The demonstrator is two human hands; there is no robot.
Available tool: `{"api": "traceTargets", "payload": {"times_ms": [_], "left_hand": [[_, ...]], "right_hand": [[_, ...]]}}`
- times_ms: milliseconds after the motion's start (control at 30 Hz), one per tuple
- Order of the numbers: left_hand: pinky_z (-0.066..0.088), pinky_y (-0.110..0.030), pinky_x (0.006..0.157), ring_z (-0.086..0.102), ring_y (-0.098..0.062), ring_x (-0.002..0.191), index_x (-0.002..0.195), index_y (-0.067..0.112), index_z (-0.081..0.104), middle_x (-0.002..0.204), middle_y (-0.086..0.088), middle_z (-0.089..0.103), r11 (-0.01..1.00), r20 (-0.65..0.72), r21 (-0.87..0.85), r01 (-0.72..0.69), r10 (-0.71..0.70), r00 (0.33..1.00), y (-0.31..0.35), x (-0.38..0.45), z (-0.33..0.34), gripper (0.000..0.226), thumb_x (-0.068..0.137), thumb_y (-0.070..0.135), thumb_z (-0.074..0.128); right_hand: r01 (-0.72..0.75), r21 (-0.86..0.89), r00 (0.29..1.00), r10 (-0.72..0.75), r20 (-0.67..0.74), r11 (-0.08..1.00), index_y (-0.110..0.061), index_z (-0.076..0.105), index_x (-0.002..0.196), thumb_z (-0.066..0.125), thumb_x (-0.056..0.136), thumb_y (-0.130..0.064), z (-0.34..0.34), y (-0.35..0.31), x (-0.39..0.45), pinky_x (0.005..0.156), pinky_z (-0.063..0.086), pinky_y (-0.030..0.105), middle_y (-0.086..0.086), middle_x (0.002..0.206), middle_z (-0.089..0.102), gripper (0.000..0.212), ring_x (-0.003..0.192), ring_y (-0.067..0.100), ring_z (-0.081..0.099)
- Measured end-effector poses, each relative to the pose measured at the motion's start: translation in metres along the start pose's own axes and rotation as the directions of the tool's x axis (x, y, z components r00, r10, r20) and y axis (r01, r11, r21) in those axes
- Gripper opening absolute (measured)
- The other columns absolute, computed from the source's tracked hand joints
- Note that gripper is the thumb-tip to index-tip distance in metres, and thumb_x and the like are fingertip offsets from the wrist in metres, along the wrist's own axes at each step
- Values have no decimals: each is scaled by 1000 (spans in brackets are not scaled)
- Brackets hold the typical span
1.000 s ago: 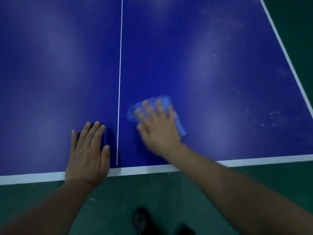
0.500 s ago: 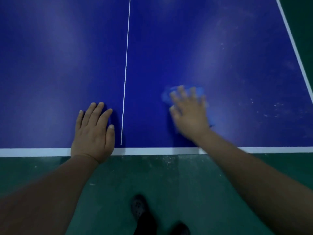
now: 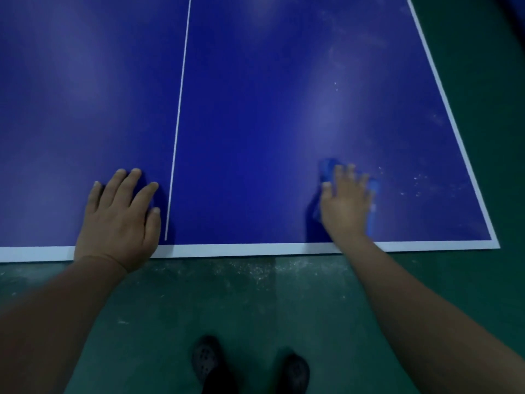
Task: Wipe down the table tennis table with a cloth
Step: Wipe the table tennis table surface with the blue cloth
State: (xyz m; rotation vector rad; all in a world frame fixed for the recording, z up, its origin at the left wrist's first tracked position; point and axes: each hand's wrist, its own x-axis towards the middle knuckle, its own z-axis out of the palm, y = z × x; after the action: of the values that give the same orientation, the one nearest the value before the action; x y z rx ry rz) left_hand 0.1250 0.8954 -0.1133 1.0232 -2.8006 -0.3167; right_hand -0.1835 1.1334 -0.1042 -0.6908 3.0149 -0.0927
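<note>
Blue cloth (image 3: 326, 169), a small soft rag, sits flat under the person's right hand (image 3: 345, 201) on the dark blue table tennis table (image 3: 255, 109), in the near right part, close to the white end line. The right hand's fingers are spread straight and press down on the cloth, not gripping it. The left hand (image 3: 119, 217) lies flat and relaxed on the table just left of the thin white centre line (image 3: 177, 123), holding nothing, likely as a brace.

What could go wrong, as a guess: with only a flat palm on it, the cloth could bunch up or slide out from under the fingers on a fast stroke. Pale specks (image 3: 417, 180) lie just right of the cloth, and a sweep toward the edge would probably just dump them onto the floor.

The table top is smooth with soft light glare. Below it is a green floor (image 3: 255, 302) with dusty white scuffs near the table edge, and dark shoes (image 3: 207, 356) show at the bottom. The room is dim.
</note>
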Motion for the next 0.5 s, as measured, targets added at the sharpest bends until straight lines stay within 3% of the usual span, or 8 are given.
{"api": "traceTargets", "payload": {"times_ms": [33, 100, 167, 233, 300, 400, 433, 500], "left_hand": [[15, -56, 117, 28, -38, 143, 138, 7, 51, 151, -21, 40, 1000, 1, 16, -3, 3, 1000, -1, 0, 2, 60, 95, 40, 27], [17, -56, 115, 29, -39, 142, 137, 8, 50, 150, -20, 40, 999, -4, 43, -1, 1, 1000, -3, 1, 6, 59, 95, 42, 27], [20, -57, 113, 30, -40, 141, 136, 8, 50, 149, -19, 41, 999, -11, 52, 8, -8, 1000, -4, 1, 9, 58, 95, 43, 28], [21, -62, 113, 30, -39, 141, 134, 8, 49, 149, -18, 41, 999, -19, 28, 38, -38, 999, -5, 0, 10, 57, 95, 44, 28], [18, -64, 115, 29, -38, 142, 133, 9, 47, 149, -16, 40, 998, -50, -29, 57, -59, 997, 7, -5, 11, 55, 93, 42, 31], [10, -56, 119, 33, -35, 142, 131, 9, 52, 147, -15, 44, 997, -65, -78, 6, -11, 998, 59, -13, 11, 52, 91, 37, 33], [11, -55, 119, 36, -34, 140, 128, 8, 56, 146, -15, 47, 994, -65, -106, -23, 16, 998, 83, -13, 12, 51, 92, 35, 34], [16, -56, 118, 41, -34, 137, 123, 6, 62, 142, -16, 53, 982, -72, -181, -48, 35, 997, 135, -12, 18, 49, 91, 31, 34]], "right_hand": [[180, -7, 983, -180, 32, 984, -18, 30, 155, 35, 104, -40, 4, -14, -12, 121, 11, 54, 6, 164, 22, 56, 151, 35, 14], [495, 1, 862, -492, 125, 869, -22, 30, 155, 28, 102, -45, 7, -20, -34, 121, 6, 50, 0, 164, 21, 58, 152, 30, 12], [591, 27, 794, -587, 162, 806, -23, 30, 155, 23, 101, -48, 2, 5, -30, 121, 3, 48, -2, 164, 20, 60, 153, 27, 11], [501, -23, 857, -493, 151, 865, -22, 27, 156, 24, 103, -46, -5, 43, -10, 122, 6, 50, -1, 165, 18, 58, 153, 29, 10], [289, -47, 951, -280, 133, 956, -22, 23, 157, 29, 105, -41, -12, 81, 14, 122, 6, 51, -1, 166, 14, 55, 153, 27, 7], [-7, -26, 998, 9, 65, 1000, -23, 22, 157, 27, 105, -41, -15, 93, 34, 122, 8, 54, -1, 166, 14, 55, 153, 29, 7], [-47, -25, 998, 48, 37, 999, -23, 23, 157, 27, 105, -41, -13, 81, 34, 122, 8, 55, 1, 166, 15, 55, 152, 31, 9], [95, -27, 995, -95, 9, 995, -23, 26, 156, 24, 103, -42, -5, 45, 28, 121, 8, 56, 2, 165, 19, 56, 151, 34, 12]]}}
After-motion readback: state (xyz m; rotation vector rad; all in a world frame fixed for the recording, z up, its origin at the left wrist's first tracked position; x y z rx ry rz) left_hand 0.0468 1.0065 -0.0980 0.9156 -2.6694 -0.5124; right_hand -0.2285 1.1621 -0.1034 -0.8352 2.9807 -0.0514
